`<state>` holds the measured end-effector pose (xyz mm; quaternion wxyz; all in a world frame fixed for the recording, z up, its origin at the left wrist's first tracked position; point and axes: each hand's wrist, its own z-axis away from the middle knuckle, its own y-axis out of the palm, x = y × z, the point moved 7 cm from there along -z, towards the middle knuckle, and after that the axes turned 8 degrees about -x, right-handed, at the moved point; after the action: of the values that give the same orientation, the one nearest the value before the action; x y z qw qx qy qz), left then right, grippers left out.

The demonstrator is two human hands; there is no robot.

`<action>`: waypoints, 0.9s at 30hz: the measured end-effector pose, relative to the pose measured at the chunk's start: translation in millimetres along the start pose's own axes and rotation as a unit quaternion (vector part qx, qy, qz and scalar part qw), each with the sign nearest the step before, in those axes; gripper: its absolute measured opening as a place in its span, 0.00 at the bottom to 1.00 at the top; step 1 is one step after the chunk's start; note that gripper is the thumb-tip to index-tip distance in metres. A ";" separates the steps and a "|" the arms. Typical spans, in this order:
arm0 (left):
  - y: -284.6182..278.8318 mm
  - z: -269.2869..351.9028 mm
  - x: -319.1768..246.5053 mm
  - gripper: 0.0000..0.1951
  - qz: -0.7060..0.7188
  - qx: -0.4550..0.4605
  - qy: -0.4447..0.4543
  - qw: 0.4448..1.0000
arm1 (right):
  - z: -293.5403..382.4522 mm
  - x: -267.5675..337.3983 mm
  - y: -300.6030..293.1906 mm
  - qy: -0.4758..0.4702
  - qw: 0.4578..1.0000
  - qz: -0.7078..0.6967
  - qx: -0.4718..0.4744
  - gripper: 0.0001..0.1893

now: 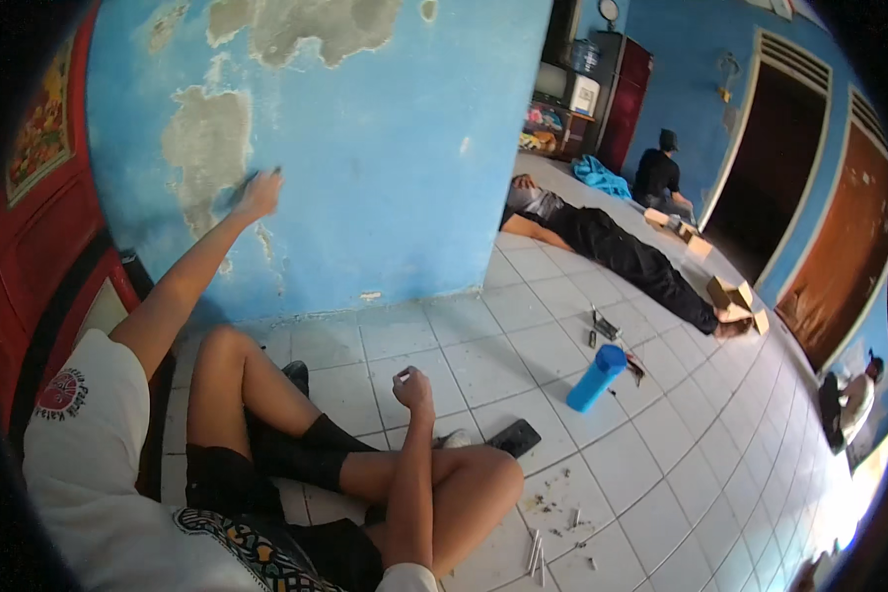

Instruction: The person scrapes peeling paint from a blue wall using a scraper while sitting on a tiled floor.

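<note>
My left hand (pixel 260 194) is raised to the blue painted wall (pixel 370 170), beside a grey patch of bare plaster (pixel 211 140). Its fingers are curled, with a small dark tip showing at them; whether they hold something is unclear. Above my crossed legs, my right hand (pixel 414 388) is closed around a small whitish object, too small to identify. A dark smartphone (pixel 515 438) lies on the tiles by my knee. Several thin white sticks (pixel 536 551), which look like cigarettes, lie near scattered dark crumbs (pixel 551 503). A blue bottle (pixel 596 379) stands farther out.
Small tools (pixel 604 324) lie beyond the bottle. A person in black trousers (pixel 629 259) lies on the floor, with cardboard pieces (pixel 729 296) by the feet. Another person (pixel 658 174) sits by the far wall, and one more (pixel 851 403) at far right. A red door (pixel 44 244) is at left.
</note>
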<state>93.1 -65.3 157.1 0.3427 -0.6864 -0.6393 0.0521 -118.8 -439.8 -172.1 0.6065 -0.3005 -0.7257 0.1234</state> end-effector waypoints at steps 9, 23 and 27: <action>-45.2 -40.6 16.2 0.15 -0.091 -0.041 0.046 0.994 | -1.0 7.0 -12.4 -0.015 1.000 0.027 -0.001 0.11; 43.1 40.5 -5.6 0.27 -0.110 0.232 0.042 0.966 | -4.0 -15.9 -33.9 0.064 0.996 0.051 0.041 0.12; 19.2 95.6 -15.4 0.26 -0.118 0.366 0.119 0.916 | 5.6 1.2 -13.1 0.020 0.995 0.075 0.055 0.12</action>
<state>57.8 -39.7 68.5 0.6468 -0.4341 -0.6064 0.1597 -127.9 -448.3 -165.3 0.6257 -0.3225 -0.6808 0.2022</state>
